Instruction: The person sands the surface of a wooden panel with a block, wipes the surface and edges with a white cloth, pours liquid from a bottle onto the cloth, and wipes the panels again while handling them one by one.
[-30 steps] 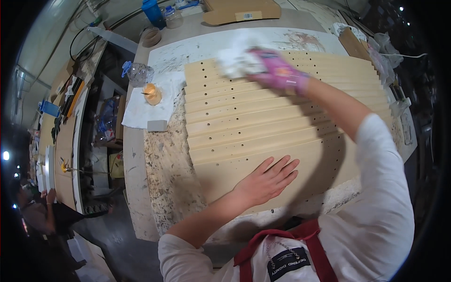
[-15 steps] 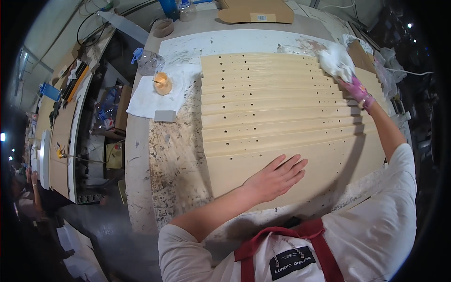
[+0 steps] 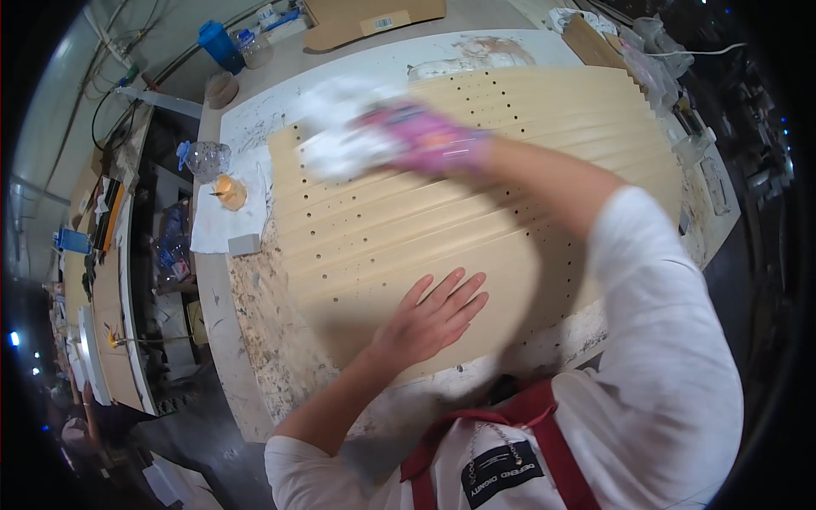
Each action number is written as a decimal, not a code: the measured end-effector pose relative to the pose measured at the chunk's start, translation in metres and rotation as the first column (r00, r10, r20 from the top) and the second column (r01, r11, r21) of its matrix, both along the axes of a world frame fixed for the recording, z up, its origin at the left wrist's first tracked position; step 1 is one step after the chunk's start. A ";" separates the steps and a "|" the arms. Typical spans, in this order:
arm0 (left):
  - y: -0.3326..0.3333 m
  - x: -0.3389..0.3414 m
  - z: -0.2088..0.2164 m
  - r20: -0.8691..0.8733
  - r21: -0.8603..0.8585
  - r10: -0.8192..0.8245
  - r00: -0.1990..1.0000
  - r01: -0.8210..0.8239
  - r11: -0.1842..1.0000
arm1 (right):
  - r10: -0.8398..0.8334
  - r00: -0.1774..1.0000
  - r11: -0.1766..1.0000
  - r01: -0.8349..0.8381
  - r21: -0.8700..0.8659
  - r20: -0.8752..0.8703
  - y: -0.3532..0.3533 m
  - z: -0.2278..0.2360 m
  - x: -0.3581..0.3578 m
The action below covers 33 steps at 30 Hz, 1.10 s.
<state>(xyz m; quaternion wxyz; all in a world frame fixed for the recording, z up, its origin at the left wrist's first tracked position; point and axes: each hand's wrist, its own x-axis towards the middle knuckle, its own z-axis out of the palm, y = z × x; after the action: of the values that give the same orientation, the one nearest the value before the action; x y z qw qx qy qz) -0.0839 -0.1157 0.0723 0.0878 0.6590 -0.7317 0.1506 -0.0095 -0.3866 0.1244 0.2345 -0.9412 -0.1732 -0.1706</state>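
"What's nearest?"
"The left hand (image 3: 429, 325): bare, palm down, fingers a little spread, gripping nothing. It rests on the nearest of the boards (image 3: 387, 255), stepped one behind another across the table (image 3: 219, 348). Uneven pressure there, I'd judge, could slide that board and skew the stack."

"Beyond it?"
"Left of the boards, a grey block (image 3: 244, 245), then an orange cup (image 3: 230, 195) on a white sheet (image 3: 208, 235). Too wide a sweep might tip the cup."

"And the right hand (image 3: 427, 140)?"
"Gloved, closed on a bunched cloth (image 3: 344, 151) at the boards' far left. It's blurred, so I can't tell each finger's hold. A loose fold could snag an edge and drag a board."
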 end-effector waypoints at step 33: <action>0.000 -0.002 -0.003 -0.031 0.039 0.016 0.999 -0.015 0.999 | -0.099 0.995 0.995 0.099 0.012 0.002 0.036 -0.005 -0.072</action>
<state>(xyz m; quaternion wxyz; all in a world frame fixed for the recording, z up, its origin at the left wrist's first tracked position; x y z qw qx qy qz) -0.0855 -0.1161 0.0697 0.0850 0.6685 -0.7279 0.1267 -0.0812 -0.3506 0.1198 0.2313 -0.9470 -0.1256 -0.1841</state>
